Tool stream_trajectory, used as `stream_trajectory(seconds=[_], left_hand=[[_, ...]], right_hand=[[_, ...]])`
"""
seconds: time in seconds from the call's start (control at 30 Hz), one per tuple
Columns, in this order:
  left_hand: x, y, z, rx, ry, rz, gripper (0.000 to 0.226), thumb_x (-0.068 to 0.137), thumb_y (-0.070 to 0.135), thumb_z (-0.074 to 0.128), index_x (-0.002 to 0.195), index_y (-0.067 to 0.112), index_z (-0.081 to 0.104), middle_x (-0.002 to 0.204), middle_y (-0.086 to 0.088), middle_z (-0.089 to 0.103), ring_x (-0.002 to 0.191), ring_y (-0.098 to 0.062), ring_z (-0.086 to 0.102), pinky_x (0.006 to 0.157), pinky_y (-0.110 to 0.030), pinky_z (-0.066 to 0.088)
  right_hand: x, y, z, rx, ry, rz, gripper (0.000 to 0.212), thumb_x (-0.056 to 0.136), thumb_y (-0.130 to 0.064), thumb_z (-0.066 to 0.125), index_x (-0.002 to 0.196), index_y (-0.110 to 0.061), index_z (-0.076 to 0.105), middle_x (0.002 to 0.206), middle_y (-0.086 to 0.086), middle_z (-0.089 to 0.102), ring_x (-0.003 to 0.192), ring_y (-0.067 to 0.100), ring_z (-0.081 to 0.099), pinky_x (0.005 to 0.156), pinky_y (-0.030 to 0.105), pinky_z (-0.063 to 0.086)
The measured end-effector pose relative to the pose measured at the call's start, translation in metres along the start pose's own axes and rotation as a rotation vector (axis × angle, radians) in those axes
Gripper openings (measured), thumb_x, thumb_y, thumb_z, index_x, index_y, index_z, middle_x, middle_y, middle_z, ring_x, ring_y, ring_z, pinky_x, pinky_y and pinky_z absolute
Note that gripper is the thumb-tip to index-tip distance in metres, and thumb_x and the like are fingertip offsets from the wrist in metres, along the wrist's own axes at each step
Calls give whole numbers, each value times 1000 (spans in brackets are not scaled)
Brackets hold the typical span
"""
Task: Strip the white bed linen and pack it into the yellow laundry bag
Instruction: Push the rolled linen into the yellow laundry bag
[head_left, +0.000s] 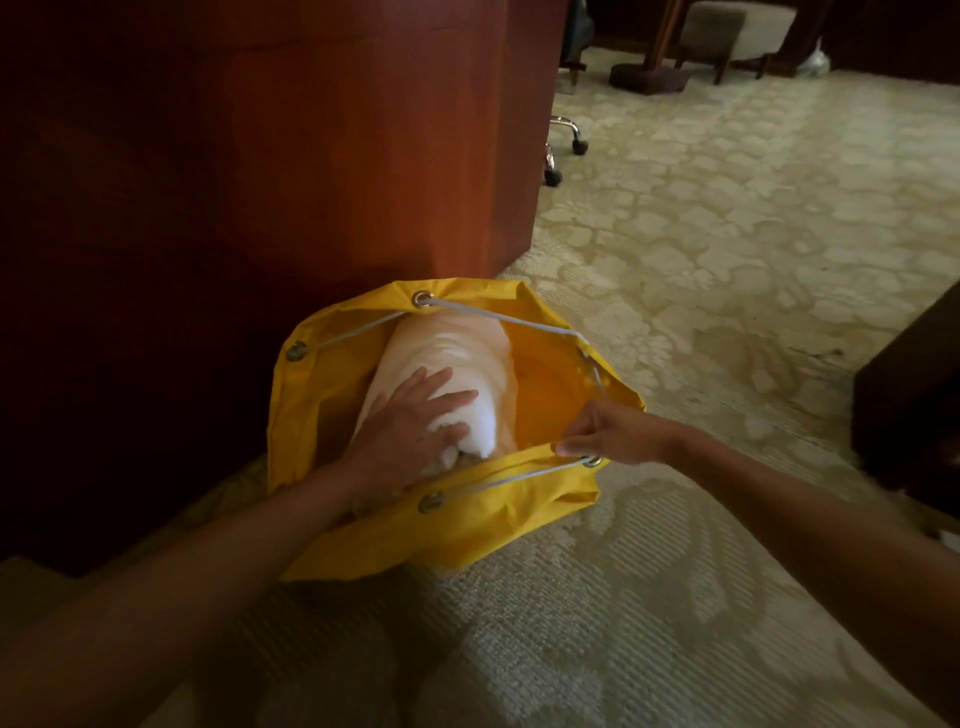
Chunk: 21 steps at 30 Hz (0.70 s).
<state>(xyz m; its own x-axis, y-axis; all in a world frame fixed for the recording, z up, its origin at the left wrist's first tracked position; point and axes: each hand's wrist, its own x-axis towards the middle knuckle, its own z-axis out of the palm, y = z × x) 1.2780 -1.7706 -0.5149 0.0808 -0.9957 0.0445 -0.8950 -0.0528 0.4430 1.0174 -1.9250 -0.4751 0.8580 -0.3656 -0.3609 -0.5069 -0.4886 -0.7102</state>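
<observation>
The yellow laundry bag (467, 519) stands open on the carpet (727, 260), right against the wooden cabinet (311, 156). The bundle of white linen (457, 358) sits inside the bag's mouth, toward the cabinet side. The left hand (415, 421) lies flat on the bundle, fingers spread, apparently pressing it deeper. The right hand (602, 431) pinches the bag's near rim beside the drawstring (519, 317), likely holding the mouth wide for stuffing.
</observation>
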Motion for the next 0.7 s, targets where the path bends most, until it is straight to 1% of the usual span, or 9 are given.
stream_trajectory(seconds=[0.07, 0.17, 0.27, 0.37, 0.47, 0.53, 0.57, 0.63, 0.7], left_hand=[[3, 7, -3, -18, -37, -41, 70, 74, 76, 26, 139, 56, 41, 165, 14, 15, 153, -14, 1, 118, -59, 16], [6, 15, -9, -126, -42, -72, 61, 73, 82, 23, 131, 66, 32, 164, 17, 15, 153, -12, 1, 118, -59, 13], [14, 14, -13, -207, -66, -86, 62, 71, 89, 25, 129, 68, 33, 164, 17, 15, 153, -13, 1, 118, -61, 10], [24, 20, -19, -300, -88, -98, 65, 73, 92, 31, 132, 63, 35, 165, 9, 15, 153, -19, 0, 120, -59, 6], [29, 28, -17, -379, -145, -116, 52, 102, 56, 31, 149, 34, 37, 165, -1, 15, 154, -23, 2, 123, -48, 6], [27, 26, -14, -436, -166, -117, 55, 98, 53, 26, 147, 31, 39, 162, 1, 23, 153, -21, 10, 124, -43, 9], [25, 24, -14, -484, -129, -119, 45, 101, 50, 29, 142, 34, 41, 158, 5, 30, 152, -19, 18, 124, -39, 13], [22, 20, -18, -615, -18, -184, 26, 108, 33, 36, 132, 34, 46, 145, 12, 41, 145, -13, 33, 118, -22, 24], [20, 17, -23, -672, 33, -232, 29, 108, 28, 37, 135, 29, 49, 139, 12, 45, 137, -6, 37, 103, -3, 25]], right_hand=[[-8, -8, -8, 32, 40, -47, 47, 99, -10, 59, 58, -14, 36, 53, -10, 24, 47, 4, 21, 48, 19, 19], [-23, -23, -20, 45, 75, -86, 48, 98, -9, 60, 56, -13, 37, 53, -9, 24, 48, 6, 21, 49, 19, 20], [-41, -40, -38, 91, 118, -166, 49, 97, -7, 61, 54, -9, 39, 51, -6, 25, 47, 6, 22, 48, 19, 21], [-57, -48, -62, 160, 208, -244, 52, 89, -22, 67, 50, -4, 37, 51, 1, 23, 47, 11, 21, 47, 22, 18], [-66, -44, -74, 82, 207, -204, 48, 86, -28, 67, 48, -16, 39, 51, -2, 26, 48, 11, 23, 48, 21, 20], [-65, -37, -73, 12, 142, -165, 48, 92, -22, 65, 49, -24, 43, 52, -9, 30, 49, 7, 27, 50, 18, 25], [-64, -33, -72, 4, 132, -147, 48, 95, -20, 64, 50, -23, 46, 53, -9, 33, 50, 6, 31, 53, 18, 27], [-60, -33, -67, 16, 132, -128, 40, 94, -27, 64, 58, -10, 56, 58, -2, 40, 56, 10, 38, 57, 23, 33], [-54, -41, -62, 23, 178, -126, 35, 94, -31, 65, 74, -4, 67, 63, 4, 54, 61, 12, 47, 61, 23, 39]])
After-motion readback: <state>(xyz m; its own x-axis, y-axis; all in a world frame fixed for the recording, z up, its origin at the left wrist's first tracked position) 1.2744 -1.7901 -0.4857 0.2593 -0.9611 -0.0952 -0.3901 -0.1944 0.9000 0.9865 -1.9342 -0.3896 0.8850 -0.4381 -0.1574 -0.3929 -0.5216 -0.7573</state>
